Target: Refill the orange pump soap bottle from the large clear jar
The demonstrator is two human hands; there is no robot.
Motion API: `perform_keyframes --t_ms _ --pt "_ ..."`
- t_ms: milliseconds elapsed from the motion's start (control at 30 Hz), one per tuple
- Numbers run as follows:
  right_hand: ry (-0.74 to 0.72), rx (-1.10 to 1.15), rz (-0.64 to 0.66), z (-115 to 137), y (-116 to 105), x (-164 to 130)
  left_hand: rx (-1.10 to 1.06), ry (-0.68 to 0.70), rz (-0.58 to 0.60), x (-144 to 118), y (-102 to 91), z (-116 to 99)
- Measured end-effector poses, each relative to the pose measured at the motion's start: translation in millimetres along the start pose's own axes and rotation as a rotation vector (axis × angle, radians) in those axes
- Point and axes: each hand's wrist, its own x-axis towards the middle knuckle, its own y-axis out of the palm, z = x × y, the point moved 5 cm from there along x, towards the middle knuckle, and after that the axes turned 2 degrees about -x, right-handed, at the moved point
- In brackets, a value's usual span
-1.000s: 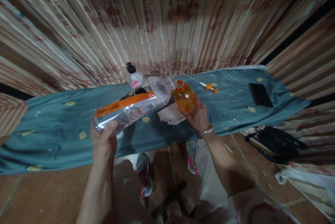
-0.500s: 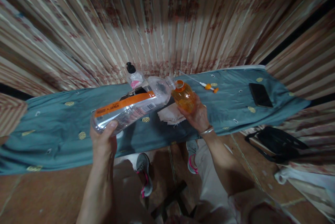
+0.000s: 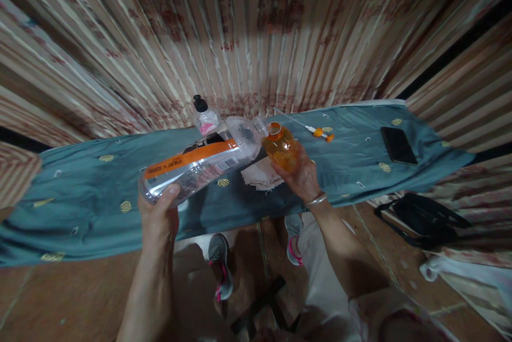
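The large clear bottle (image 3: 200,163) with an orange label is lying tipped over the cloth-covered surface (image 3: 80,192), its base being gripped by the left hand (image 3: 160,214). Its mouth is touching the neck of the small orange bottle (image 3: 282,150), which the right hand (image 3: 302,176) is clasping upright.

Left hand (image 3: 157,213) grips large clear bottle (image 3: 200,163), tilted, neck touching mouth of small orange bottle (image 3: 282,151) held by right hand (image 3: 301,176). Below: teal-covered counter (image 3: 100,192); phone (image 3: 398,145) far right.
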Motion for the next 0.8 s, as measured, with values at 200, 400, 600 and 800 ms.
perform_keyframes --t_ms 200,400,600,800 --pt "0.007 -0.011 0.012 1.5 -1.5 0.8 -0.001 0.000 -0.020 -0.9 -0.3 -0.5" --pt "0.048 -0.041 0.040 0.7 -0.3 1.3 0.000 -0.013 -0.016 -1.5 1.0 -1.2" --pt "0.010 -0.049 0.020 5.1 -2.0 1.3 -0.011 -0.015 -0.010 -2.0 3.2 -0.8" --pt "-0.013 -0.065 -0.006 6.2 -3.1 1.2 0.011 -0.006 -0.027 0.0 -2.8 4.4"
